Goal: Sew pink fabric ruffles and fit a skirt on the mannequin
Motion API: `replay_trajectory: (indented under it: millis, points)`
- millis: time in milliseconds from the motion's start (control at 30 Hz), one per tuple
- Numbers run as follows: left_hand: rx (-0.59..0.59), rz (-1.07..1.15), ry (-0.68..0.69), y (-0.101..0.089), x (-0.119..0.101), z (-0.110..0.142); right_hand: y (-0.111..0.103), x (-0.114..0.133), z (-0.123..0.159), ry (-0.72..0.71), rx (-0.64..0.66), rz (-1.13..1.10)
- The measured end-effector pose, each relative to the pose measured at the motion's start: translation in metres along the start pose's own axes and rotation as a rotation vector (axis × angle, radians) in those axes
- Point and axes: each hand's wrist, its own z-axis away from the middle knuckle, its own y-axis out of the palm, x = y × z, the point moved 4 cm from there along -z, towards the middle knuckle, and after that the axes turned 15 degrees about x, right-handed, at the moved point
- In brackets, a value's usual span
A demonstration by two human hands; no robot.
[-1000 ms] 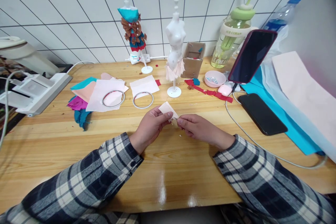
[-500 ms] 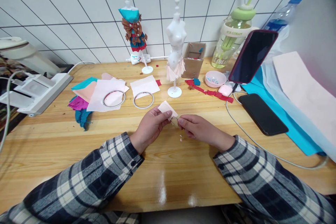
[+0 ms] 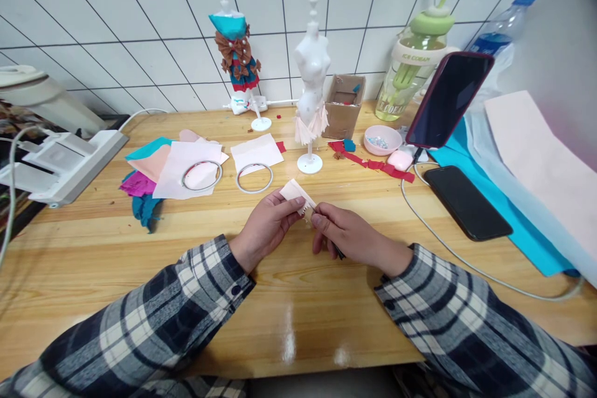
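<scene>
One left hand [image 3: 268, 224] pinching a pale notched piece [image 3: 293, 191] above the wooden surface [image 3: 289, 298], right hand [image 3: 353, 233] gripping a slim dark tool [image 3: 341, 254], fingertips right up beside it, white mannequin [image 3: 311, 65] beyond.

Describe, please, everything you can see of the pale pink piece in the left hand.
The pale pink piece is small and thin, like paper or cloth; folds are unclear. Its far end is plain, while small slits show along its near edge, like a fringe. It is held above the wooden table, pinched at a slant by the left hand, which hides part of it. By its right corner, the right hand grips a mostly hidden dark tool; exact contact there is hard to tell.
</scene>
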Motion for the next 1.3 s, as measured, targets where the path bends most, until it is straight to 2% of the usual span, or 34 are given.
replay_trajectory:
  millis: [967, 1300]
  points:
    - [0.023, -0.027, -0.007, -0.0001, 0.0005, 0.0002, -0.0012, 0.0017, -0.0014, -0.003, -0.035, 0.012]
    - [-0.059, 0.001, 0.013, -0.0034, 0.0001, 0.0012, -0.0031, -0.0027, 0.0015, 0.061, -0.038, 0.017]
